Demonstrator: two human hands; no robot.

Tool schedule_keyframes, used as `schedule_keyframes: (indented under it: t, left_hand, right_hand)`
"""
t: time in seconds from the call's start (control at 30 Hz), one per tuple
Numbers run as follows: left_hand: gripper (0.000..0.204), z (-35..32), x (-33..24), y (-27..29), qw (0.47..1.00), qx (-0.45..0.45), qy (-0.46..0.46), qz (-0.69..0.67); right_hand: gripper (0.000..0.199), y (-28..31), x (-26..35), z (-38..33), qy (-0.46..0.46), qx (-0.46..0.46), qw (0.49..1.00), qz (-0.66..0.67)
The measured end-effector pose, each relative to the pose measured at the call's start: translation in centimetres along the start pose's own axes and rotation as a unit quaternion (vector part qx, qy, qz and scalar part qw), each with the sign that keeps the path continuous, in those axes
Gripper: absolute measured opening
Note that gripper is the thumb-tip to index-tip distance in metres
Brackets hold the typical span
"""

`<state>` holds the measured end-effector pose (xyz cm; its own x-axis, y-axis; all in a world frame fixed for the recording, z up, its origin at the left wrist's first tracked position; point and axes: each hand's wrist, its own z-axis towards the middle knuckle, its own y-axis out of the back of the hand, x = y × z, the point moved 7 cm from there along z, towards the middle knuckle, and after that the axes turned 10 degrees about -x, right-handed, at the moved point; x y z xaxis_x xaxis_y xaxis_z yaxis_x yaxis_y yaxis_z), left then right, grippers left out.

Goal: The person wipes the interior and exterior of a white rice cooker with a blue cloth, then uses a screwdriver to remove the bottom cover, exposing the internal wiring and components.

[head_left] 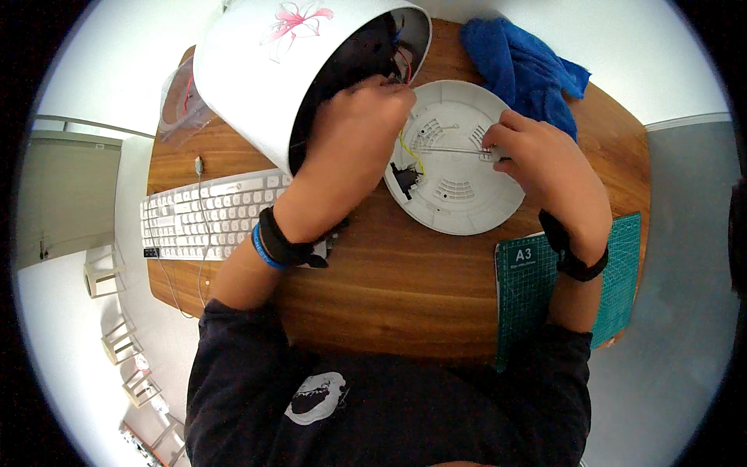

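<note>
A white cylindrical appliance housing with a pink flower, like a rice cooker's body, lies tilted with its dark open end toward me. My left hand is at that opening, its fingers closed near a red wire; what they grip is hidden. A yellow-green wire runs from there down to a round white base cover, which lies with its inside up and has vent slots and a black socket part. Above the cover's right side, my right hand is closed on a screwdriver, its thin shaft pointing left.
A white keyboard with a thin cable across it lies at left. A blue cloth is at the back right, a green cutting mat at the right front. A clear plastic bag sits behind the keyboard.
</note>
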<state>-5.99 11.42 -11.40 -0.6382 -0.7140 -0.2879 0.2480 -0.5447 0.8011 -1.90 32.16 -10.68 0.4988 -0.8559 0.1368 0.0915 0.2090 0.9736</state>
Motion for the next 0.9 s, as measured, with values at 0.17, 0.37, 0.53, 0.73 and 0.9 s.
schedule_keyframes:
  t: [0.17, 0.37, 0.53, 0.73, 0.9]
  left_hand:
    - [0.041, -1.1, -1.2, -0.2, 0.998, 0.049, -0.012, 0.045]
    - [0.057, -1.9, -4.9, 5.4, 0.993, 0.037, -0.082, 0.077]
    - [0.051, -1.0, -5.2, 13.0, 0.979, 0.086, -0.174, -0.059]
    - [0.064, 1.3, -3.1, 16.9, 0.986, -0.020, -0.159, 0.044]
    - [0.072, 0.8, -0.6, 14.8, 0.991, 0.006, -0.094, 0.090]
  right_hand:
    - [0.025, 0.0, 0.6, 0.4, 0.011, -0.002, 1.000, 0.008]
    - [0.029, -0.2, 0.9, 0.7, 0.040, 0.000, 0.998, 0.040]
    - [0.023, 0.6, 1.5, 0.6, 0.060, 0.009, 0.997, 0.048]
    - [0.022, 1.1, 1.9, 1.4, 0.055, 0.007, 0.996, 0.075]
    - [0.021, -0.6, 3.0, 2.2, 0.080, 0.036, 0.993, 0.079]
